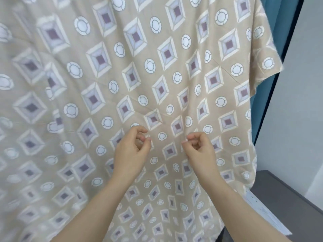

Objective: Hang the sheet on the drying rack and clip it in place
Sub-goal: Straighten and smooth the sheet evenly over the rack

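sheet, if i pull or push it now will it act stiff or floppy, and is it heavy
Likely floppy: the sheet hangs in soft creases and its right edge drapes unevenly before the blue curtain. Probably light for its size, as its creases are fine. A push would likely make it sway or bunch rather than shift as one piece.

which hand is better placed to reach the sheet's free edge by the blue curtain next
Right, probably. The right hand sits nearer the free side edge of the sheet, beside the blue curtain; the left hand would have to cross over it. Both hover with curled fingers at similar height.
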